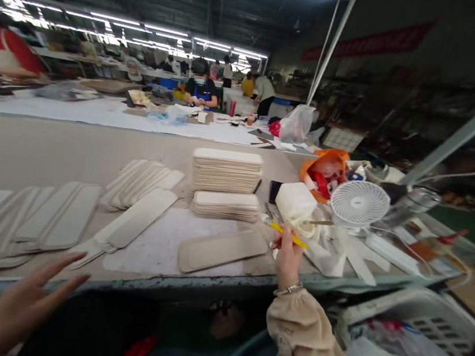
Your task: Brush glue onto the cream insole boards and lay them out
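Observation:
My right hand (287, 259) is closed around a slim yellow tool (298, 240), whose exact kind I cannot make out. It is over the table edge, just right of a flat beige panel (222, 252) with rounded corners that lies on white paper (131, 254). Low on the left, my left hand (35, 297) is empty, fingers stretched apart, near a fanned row of similar pale panels (64, 216). Beyond the single panel stand two neat stacks, a low stack (225, 205) and a taller stack (226, 172). More overlapping panels (138, 182) lie left of them.
Right of my right hand are a white block (295, 202), a white fan (359, 203), an orange bag (324, 169) and pale scraps (352, 251). A basket (415, 318) with plastic bags stands below the table at right. A co-worker (201, 85) sits across the tables.

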The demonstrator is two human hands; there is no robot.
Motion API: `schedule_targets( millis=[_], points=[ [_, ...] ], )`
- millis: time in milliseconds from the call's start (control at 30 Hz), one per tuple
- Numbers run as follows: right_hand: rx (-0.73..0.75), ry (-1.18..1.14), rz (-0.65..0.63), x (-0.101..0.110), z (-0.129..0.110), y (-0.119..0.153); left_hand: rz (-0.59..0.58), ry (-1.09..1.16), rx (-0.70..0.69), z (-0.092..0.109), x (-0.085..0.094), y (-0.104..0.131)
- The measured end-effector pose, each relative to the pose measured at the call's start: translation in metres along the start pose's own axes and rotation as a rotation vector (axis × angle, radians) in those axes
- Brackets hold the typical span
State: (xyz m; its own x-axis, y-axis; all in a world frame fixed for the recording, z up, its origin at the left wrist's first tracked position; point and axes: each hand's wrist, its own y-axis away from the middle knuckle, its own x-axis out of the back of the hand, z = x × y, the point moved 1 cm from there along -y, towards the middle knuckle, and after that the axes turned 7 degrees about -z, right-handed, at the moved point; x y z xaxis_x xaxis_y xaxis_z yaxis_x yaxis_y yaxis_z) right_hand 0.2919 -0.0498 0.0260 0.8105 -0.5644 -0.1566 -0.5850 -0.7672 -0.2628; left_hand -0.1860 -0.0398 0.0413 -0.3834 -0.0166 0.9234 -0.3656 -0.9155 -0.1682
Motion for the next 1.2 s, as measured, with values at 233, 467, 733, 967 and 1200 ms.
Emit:
schedule_targets(
  millis=[233,467,733,967,1200],
  points=[
    [0.093,0.102,0.383,0.079,-0.011,-0.033,-0.210,0.036,-0.303,0.087,-0.097,-0.096],
    [-0.012,0.537,0.450,0.119,0.002,-0.060,-0.248,-0.038,-0.352,0.087,-0.129,-0.101],
    [-0.052,0.971,0.213,0.115,0.012,-0.076,-0.274,-0.014,-0.349,0.088,-0.128,-0.097],
    [-0.064,0.950,0.319,0.125,0.011,-0.078,-0.345,0.032,-0.293,0.104,-0.118,-0.096],
    [-0.097,0.206,0.454,0.125,0.007,-0.069,-0.283,0.014,-0.348,0.094,-0.130,-0.097]
  ],
)
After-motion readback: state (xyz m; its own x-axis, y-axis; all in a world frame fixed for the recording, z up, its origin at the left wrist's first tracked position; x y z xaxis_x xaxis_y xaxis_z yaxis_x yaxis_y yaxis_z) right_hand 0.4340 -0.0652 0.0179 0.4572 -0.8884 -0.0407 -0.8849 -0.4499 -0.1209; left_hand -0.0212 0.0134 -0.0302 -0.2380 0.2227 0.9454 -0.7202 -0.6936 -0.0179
